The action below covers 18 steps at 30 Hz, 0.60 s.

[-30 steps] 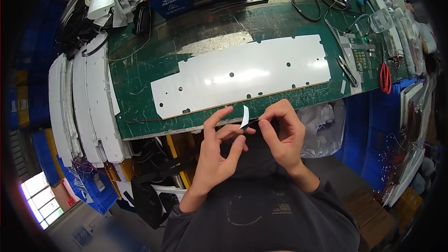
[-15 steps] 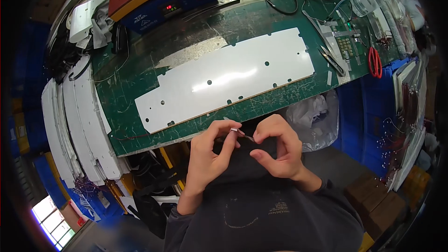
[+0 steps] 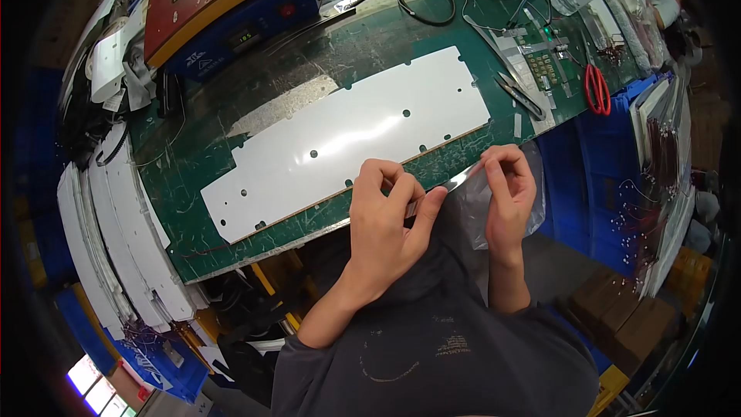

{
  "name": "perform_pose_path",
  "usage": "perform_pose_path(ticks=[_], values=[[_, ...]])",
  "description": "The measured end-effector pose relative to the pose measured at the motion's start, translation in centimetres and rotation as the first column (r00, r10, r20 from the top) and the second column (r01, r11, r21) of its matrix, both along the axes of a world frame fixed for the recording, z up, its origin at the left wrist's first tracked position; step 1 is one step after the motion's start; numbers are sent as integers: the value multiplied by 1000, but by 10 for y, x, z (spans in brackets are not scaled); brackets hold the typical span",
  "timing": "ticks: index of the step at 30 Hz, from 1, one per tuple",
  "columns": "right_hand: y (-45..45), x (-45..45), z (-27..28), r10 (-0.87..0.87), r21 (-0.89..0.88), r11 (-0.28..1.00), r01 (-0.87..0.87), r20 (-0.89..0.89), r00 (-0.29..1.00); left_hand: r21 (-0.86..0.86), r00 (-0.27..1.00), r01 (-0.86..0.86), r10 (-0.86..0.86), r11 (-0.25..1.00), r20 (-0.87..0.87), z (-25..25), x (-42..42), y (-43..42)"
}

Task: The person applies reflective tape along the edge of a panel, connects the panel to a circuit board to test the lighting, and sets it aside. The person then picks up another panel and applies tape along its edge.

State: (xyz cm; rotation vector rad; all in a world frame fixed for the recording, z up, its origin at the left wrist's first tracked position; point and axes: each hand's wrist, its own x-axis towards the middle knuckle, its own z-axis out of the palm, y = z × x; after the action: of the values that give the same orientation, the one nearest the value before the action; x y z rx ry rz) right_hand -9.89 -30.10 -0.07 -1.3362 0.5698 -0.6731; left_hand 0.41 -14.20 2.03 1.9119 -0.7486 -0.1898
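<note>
My right hand (image 3: 509, 197) pinches one end of a thin, shiny strip (image 3: 461, 178) between thumb and fingertips. The strip runs down and left toward my left hand (image 3: 390, 220), whose thumb and fingers are curled together around something small and mostly hidden. Whether the strip reaches into that grip I cannot tell. Both hands are at the front edge of the bench, my left one overlapping the near edge of a long white panel (image 3: 370, 120). The panel lies flat, with several dark holes and notches along its edges.
A blue heating box (image 3: 255, 35) with a lit display stands at the back left of the green bench (image 3: 309, 224). Tweezers (image 3: 521, 96), red-handled scissors (image 3: 597, 91) and a circuit board (image 3: 544, 69) lie at the right. White panels (image 3: 123, 224) are stacked left; a plastic bag (image 3: 536, 212) hangs below.
My hands have moved apart, the right one up and to the right, with the shiny strip now showing between them. The view has shifted, so the bench items appear further left.
</note>
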Motion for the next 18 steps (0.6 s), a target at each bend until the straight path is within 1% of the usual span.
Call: perform_pose_path(ticks=[1, 2, 3, 4, 5, 6, 7, 9, 10, 13, 14, 18], values=[[-6, 1, -4, -52, -207, 978, 39, -58, 997, 14, 997, -21, 20, 1000, 77, -1, 1, -7], [-14, 2, -11, -115, -406, 912, 62, -106, 988, 70, 996, 0, -6, 998, 87, -1, 3, -12], [-19, 5, -13, -184, -589, 806, 68, -139, 973, 78, 989, 3, -14, 997, 146, -2, 8, -17], [-19, 9, -12, -243, -601, 791, 114, -139, 960, 86, 979, 4, -22, 996, 204, -3, 14, -23], [-22, 14, -12, -255, -629, 771, 103, -156, 954, 95, 964, 4, -29, 995, 263, -4, 20, -29], [-25, 19, -12, -268, -655, 750, 93, -172, 948, 144, 966, 16, -52, 989, 252, -4, 26, -32], [-27, 23, -12, -281, -681, 728, 82, -187, 941, 144, 953, 17, -59, 989, 296, -8, 33, -35], [-29, 33, -12, -279, -670, 738, 77, -200, 939, 143, 921, 18, -73, 990, 383, -18, 50, -40], [-28, 37, -12, -279, -665, 743, 74, -207, 938, 163, 934, 36, -91, 986, 345, -18, 57, -40], [-24, 50, -15, -308, -727, 682, 76, -191, 932, 222, 894, 7, -105, 975, 436, -29, 77, -38], [-21, 53, -13, -307, -721, 688, 78, -192, 932, 233, 911, 39, -130, 972, 390, -29, 79, -35], [-14, 52, -9, -325, -727, 684, 63, -226, 918, 249, 923, 44, -135, 967, 360, -23, 71, -26]])
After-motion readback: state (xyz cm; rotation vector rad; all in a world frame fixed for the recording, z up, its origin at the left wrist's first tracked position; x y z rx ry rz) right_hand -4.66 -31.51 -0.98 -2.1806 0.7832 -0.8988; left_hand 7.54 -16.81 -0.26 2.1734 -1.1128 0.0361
